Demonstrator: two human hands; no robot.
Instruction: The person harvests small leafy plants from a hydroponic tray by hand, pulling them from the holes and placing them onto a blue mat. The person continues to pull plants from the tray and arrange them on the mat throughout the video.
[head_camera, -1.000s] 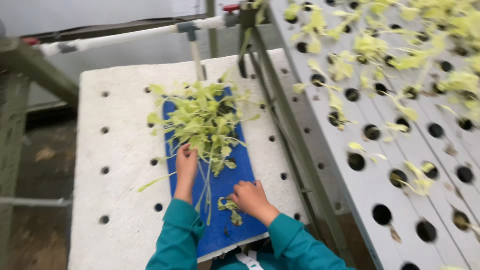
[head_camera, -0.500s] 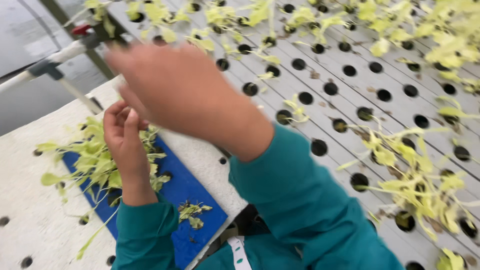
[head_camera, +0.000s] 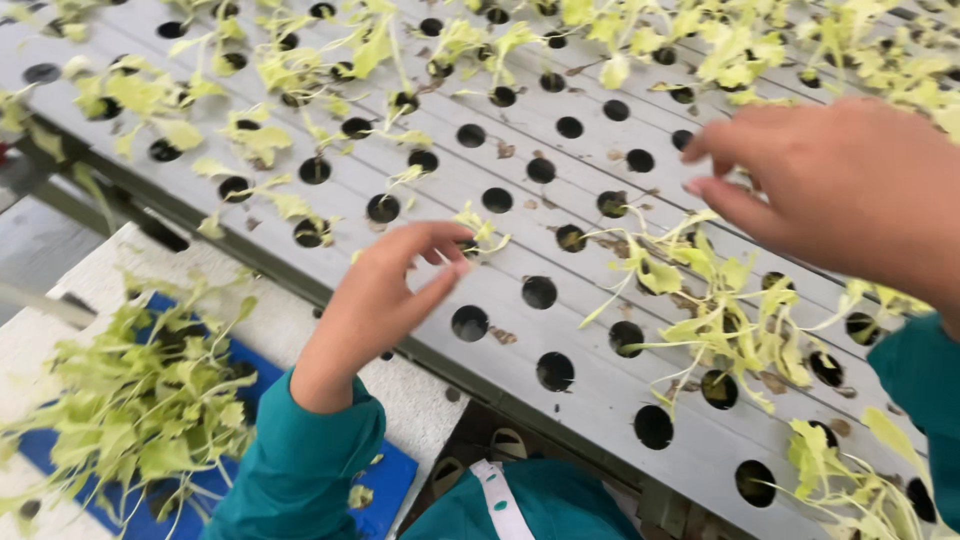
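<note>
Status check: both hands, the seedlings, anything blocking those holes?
Left hand at a seedling on the grey holed panel. Right hand open above planted seedlings. Nearest holes unobstructed.

The long grey channels (head_camera: 590, 330) with round holes look like plastic, matt and smooth, with some dry brown bits on them. The seedlings (head_camera: 720, 320) in the holes have thin, soft, pale green leaves with a slight shine. At the left edge, the white board (head_camera: 290, 330) looks like foam, rough and grainy. The blue tray (head_camera: 385, 480) on it looks like smooth plastic. The sleeve at the left hand (head_camera: 385, 295) and at the right hand (head_camera: 850, 190) is teal cloth, matt.
</note>
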